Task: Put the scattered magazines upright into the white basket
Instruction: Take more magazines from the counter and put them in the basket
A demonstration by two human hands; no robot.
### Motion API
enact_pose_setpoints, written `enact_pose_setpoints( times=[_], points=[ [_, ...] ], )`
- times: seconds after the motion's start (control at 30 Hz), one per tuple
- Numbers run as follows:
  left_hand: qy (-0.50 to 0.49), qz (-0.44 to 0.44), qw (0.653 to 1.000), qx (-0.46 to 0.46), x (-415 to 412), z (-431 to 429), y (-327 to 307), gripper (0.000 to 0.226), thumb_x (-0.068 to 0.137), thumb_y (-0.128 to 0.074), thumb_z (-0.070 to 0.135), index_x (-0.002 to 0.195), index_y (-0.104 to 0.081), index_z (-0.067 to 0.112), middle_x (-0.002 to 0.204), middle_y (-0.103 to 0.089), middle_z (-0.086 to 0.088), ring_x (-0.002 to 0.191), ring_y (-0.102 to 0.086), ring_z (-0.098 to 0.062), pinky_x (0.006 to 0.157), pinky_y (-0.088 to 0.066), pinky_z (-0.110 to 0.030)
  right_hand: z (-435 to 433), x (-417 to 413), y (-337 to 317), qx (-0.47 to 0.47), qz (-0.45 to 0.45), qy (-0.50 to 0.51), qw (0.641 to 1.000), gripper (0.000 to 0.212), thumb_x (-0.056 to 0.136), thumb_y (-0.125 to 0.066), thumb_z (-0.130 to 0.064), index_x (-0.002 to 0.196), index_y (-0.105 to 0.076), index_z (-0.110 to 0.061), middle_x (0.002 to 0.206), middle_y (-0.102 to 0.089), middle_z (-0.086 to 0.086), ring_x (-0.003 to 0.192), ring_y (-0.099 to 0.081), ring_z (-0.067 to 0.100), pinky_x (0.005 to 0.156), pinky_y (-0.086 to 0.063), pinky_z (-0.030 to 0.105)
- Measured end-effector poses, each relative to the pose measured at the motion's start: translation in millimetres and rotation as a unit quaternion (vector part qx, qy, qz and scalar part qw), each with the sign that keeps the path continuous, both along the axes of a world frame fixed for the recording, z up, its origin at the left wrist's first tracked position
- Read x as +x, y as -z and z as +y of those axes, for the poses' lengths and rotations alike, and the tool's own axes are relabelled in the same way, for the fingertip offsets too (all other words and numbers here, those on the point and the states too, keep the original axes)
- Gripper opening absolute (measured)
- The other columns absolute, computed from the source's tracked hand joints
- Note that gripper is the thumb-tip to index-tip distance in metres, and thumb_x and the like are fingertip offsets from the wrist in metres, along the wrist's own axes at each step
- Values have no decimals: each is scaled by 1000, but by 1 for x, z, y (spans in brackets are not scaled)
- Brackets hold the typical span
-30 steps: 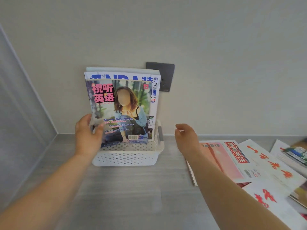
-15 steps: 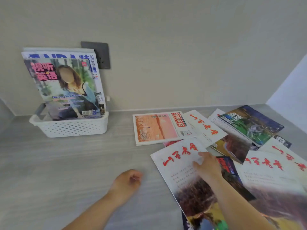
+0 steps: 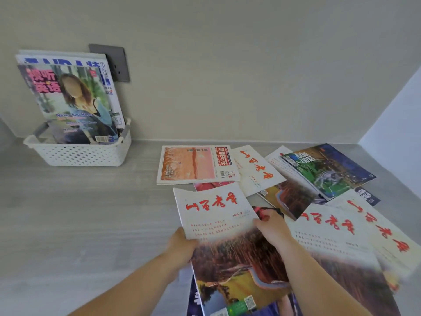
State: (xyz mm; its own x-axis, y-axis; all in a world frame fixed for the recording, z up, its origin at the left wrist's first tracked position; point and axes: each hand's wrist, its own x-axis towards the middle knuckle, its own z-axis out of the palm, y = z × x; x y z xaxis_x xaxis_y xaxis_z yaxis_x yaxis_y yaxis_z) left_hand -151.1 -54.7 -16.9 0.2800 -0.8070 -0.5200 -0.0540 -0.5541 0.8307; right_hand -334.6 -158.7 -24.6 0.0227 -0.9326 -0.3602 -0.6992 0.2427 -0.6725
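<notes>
A white perforated basket (image 3: pixel 79 155) stands at the far left against the wall. Upright in it are a magazine with a woman on its cover (image 3: pixel 70 103) and a taller blue-titled one (image 3: pixel 107 71) behind. Several magazines lie scattered on the grey table at the right. Nearest me is a white magazine with red calligraphy and a forest picture (image 3: pixel 218 226), its far edge lifted off the pile. My left hand (image 3: pixel 182 246) grips its left edge and my right hand (image 3: pixel 272 229) grips its right edge.
Flat on the table lie an orange-cover magazine (image 3: pixel 191 165), other red-calligraphy issues (image 3: pixel 257 172) (image 3: pixel 330 231) and a blue-green one (image 3: pixel 325 169). A grey wall socket (image 3: pixel 116 62) sits behind the basket. A white side wall (image 3: pixel 396 117) closes the right.
My view swung right from the basket to the pile. My left hand let go of the woman-cover magazine, now in the basket. Both hands took hold of the red-calligraphy magazine and raised it.
</notes>
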Motion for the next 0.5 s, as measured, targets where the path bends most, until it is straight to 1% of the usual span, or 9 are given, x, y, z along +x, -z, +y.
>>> enact_pose_setpoints(
  times=[0.03,0.1,0.17,0.23,0.27,0.33,0.37,0.43,0.5],
  points=[
    [11,-36,999,-8,-1,-1,0,17,89,-43,5,94,-50,20,122,-58,-13,109,-55,-31,88,-47,-37,0,-1,0,-6,-7,0,1000,41,86,-53,-19,125,-45,-7,125,-55,12,111,-51,29,82,-35,29],
    [11,-89,996,-28,2,-3,-2,24,89,-40,5,109,-48,15,125,-56,-12,108,-54,-28,87,-45,-32,0,0,-2,-17,-25,4,1000,36,86,-52,-18,120,-50,-6,123,-57,12,106,-52,27,81,-35,28],
    [-6,-121,991,-62,8,-5,-7,30,90,-39,5,119,-45,10,121,-58,-11,91,-56,-20,74,-44,-25,0,4,-5,-17,-58,5,998,33,87,-53,-18,117,-53,-7,120,-59,11,95,-53,22,79,-38,29],
    [-28,-128,985,-112,15,-10,-16,28,89,-41,3,116,-48,7,110,-60,-7,80,-52,-15,60,-38,-23,-2,9,-10,-17,-110,-2,994,31,87,-53,-18,117,-52,-9,120,-59,8,96,-52,18,77,-41,27],
    [-38,-131,981,-135,18,-13,-22,27,89,-42,2,114,-49,7,104,-58,-4,83,-51,-15,60,-36,-23,-3,12,-14,-16,-142,-7,990,31,87,-54,-16,118,-51,-12,119,-58,5,100,-52,18,75,-41,24],
    [-52,-133,975,-172,28,-17,-32,25,89,-43,1,112,-50,7,100,-55,0,91,-51,-17,70,-34,-21,-7,18,-23,-26,-183,-23,983,32,85,-57,-11,113,-48,-21,111,-55,-4,106,-49,15,72,-40,19],
    [-59,-134,971,-189,34,-18,-36,25,89,-43,1,112,-50,7,100,-55,1,93,-51,-17,73,-34,-20,-10,22,-28,-35,-191,-28,981,33,84,-58,-10,112,-47,-23,109,-55,-5,106,-48,14,73,-40,20],
    [-71,-140,964,-213,49,-19,-44,26,89,-43,2,114,-49,8,100,-55,3,93,-50,-14,71,-35,-20,-15,31,-39,-53,-199,-25,978,34,84,-58,-9,112,-47,-23,114,-57,1,106,-51,17,74,-43,22],
    [-79,-154,958,-229,68,-20,-51,26,90,-43,4,114,-49,10,99,-55,4,91,-49,-13,69,-35,-20,-19,45,-50,-68,-206,-26,976,24,85,-56,-10,102,-49,-27,113,-59,1,103,-53,18,76,-49,27]
  ],
)
